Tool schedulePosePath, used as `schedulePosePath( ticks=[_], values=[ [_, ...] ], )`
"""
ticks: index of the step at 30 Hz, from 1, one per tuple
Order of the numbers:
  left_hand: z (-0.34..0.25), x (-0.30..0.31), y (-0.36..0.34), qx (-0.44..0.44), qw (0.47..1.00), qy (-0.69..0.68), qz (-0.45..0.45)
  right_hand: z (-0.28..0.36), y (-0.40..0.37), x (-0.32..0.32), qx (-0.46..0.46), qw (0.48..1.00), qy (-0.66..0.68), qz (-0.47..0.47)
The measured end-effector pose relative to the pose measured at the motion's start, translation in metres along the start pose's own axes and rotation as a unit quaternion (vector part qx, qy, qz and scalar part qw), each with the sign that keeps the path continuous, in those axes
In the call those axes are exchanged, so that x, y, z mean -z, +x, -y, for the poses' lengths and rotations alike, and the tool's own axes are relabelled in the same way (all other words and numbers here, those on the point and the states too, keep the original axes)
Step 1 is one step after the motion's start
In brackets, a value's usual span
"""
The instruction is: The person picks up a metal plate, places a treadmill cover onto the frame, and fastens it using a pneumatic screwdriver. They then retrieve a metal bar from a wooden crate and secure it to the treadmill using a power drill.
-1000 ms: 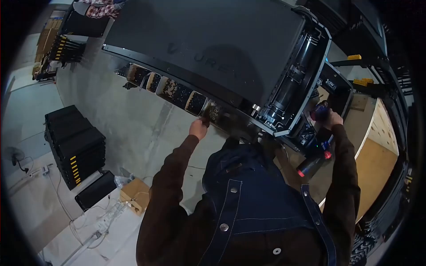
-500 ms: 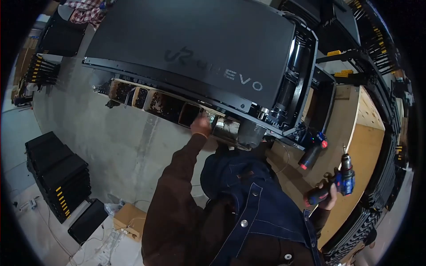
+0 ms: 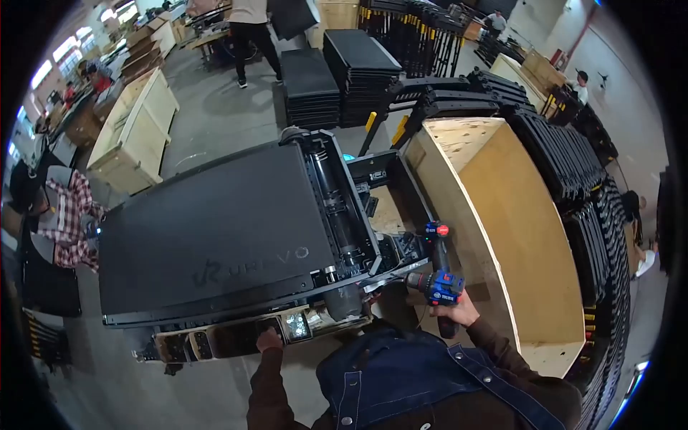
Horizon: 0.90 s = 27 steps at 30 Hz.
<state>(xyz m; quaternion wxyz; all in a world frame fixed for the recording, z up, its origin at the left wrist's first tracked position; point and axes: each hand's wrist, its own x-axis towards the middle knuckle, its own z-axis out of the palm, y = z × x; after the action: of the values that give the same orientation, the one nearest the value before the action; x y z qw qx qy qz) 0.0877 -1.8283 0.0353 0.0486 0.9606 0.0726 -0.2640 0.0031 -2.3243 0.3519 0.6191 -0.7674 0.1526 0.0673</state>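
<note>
My right hand [image 3: 459, 311] is wrapped round the grip of a blue and black cordless drill [image 3: 442, 287], whose chuck points left towards the treadmill frame. My left hand [image 3: 269, 340] reaches into the parts tray [image 3: 240, 340] along the treadmill's near side; its fingertips are hidden among dark compartments. Beside it is a compartment of shiny small hardware [image 3: 295, 326]. The black treadmill deck [image 3: 215, 222] lies flat, with its roller [image 3: 333, 201] exposed at the right end. A second drill [image 3: 438, 240] stands at the frame's right corner.
A large open wooden crate [image 3: 519, 236] stands right of the treadmill, with stacked black frames [image 3: 559, 158] behind it. Black decks [image 3: 358, 64] are piled beyond. A co-worker in a checked shirt [image 3: 68, 215] is at the left end; another person [image 3: 252, 36] stands farther back.
The view has turned up and to the right, showing more of the room. The drill in my right hand has come beside the frame and now points left. My left hand remains at the tray.
</note>
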Motion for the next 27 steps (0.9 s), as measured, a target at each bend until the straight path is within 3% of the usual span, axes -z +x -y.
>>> schedulePosePath(
  ticks=[5,7,8,10,11,13,17,19,21,22,25,27],
  values=[
    [0.014,-0.003,-0.009,0.049,0.997,-0.052,0.018,0.006,0.002,-0.003,-0.010,1.000,-0.016,0.015],
    [0.023,-0.026,-0.004,0.020,0.982,-0.108,-0.152,-0.006,0.004,-0.007,-0.028,0.997,0.078,-0.006],
    [0.022,-0.021,-0.016,0.022,0.984,-0.103,-0.144,0.001,0.004,-0.007,-0.021,0.999,0.039,0.004],
    [0.006,0.005,-0.033,-0.019,0.941,-0.259,-0.215,-0.001,0.009,-0.002,-0.014,0.999,0.015,0.035],
    [-0.009,0.037,-0.051,-0.016,0.943,-0.256,-0.211,-0.003,0.009,-0.001,-0.003,0.998,-0.011,0.063],
    [-0.051,0.110,-0.088,-0.124,0.874,-0.445,-0.148,0.005,0.006,-0.008,-0.007,0.998,0.032,0.053],
    [-0.128,0.178,-0.127,-0.263,0.693,-0.669,-0.056,0.030,0.008,-0.008,-0.062,0.992,0.061,0.095],
    [-0.177,0.230,-0.152,-0.216,0.620,-0.753,0.053,0.030,0.009,-0.005,-0.026,0.993,0.025,0.116],
    [-0.209,0.237,-0.148,-0.244,0.564,-0.781,0.112,0.029,0.011,-0.002,-0.010,0.990,0.038,0.135],
    [-0.225,0.230,-0.141,-0.242,0.496,-0.819,0.157,0.037,0.011,-0.002,-0.025,0.985,0.083,0.147],
    [-0.270,0.226,-0.133,-0.253,0.399,-0.849,0.237,0.050,0.021,0.008,-0.025,0.977,0.143,0.154],
    [-0.297,0.226,-0.131,-0.250,0.373,-0.856,0.257,0.047,0.029,0.022,-0.047,0.973,0.175,0.145]
  ],
)
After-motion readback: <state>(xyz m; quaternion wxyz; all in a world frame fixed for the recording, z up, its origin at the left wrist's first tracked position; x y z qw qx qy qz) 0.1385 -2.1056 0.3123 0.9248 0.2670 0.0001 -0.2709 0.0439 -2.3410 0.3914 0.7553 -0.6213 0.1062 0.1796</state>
